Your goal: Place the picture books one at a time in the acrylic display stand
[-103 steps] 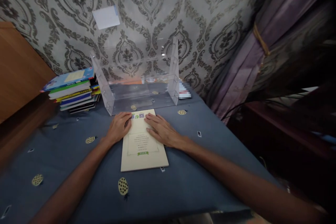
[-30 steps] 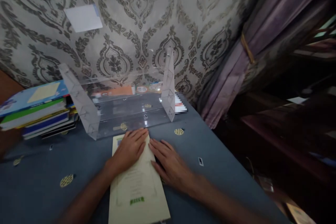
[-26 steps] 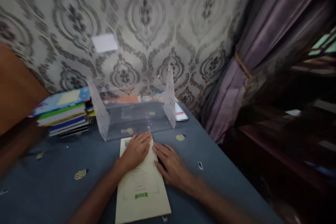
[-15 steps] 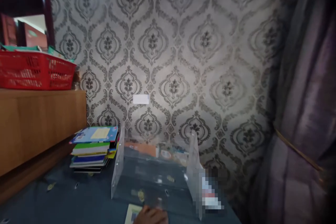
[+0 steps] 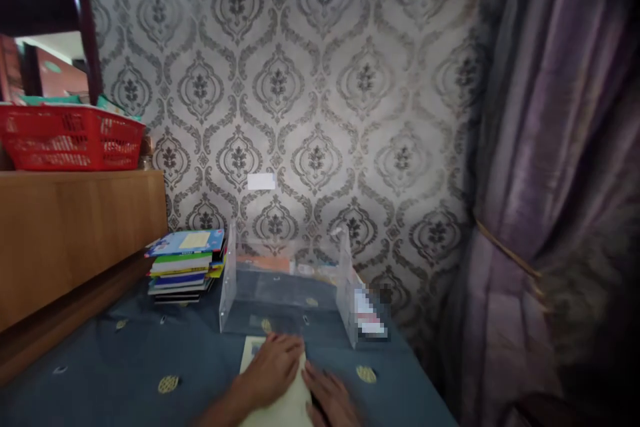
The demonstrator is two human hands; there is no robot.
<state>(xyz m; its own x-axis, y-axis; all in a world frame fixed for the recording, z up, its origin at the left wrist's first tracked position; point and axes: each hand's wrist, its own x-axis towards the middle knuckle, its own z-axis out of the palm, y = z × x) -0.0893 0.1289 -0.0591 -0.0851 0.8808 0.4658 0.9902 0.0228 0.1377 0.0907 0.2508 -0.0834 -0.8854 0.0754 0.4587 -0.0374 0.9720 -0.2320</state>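
A pale cream booklet point(image 5: 280, 411) with a small dark picture near its top left lies on the dark cloth, its near end cut off by the frame. My left hand point(image 5: 274, 368) rests on top of it, fingers stretched forward and close together over its far end. Along its right edge my right hand point(image 5: 331, 392) touches it with fingers extended, slightly blurred. Just beyond the hands stands a clear acrylic rack point(image 5: 227, 290) with upright side panels.
A stack of books point(image 5: 185, 267) stands left of the rack. A red basket point(image 5: 75, 140) sits on a wooden cabinet point(image 5: 85, 233) at the left. Some pixelated printed item point(image 5: 369, 313) is at the rack's right side. A purple curtain point(image 5: 520, 280) hangs at the right.
The view has shifted, so more of the cloth and booklet shows. My left hand and forearm are now more visible, and my right hand appears at the booklet's right edge.
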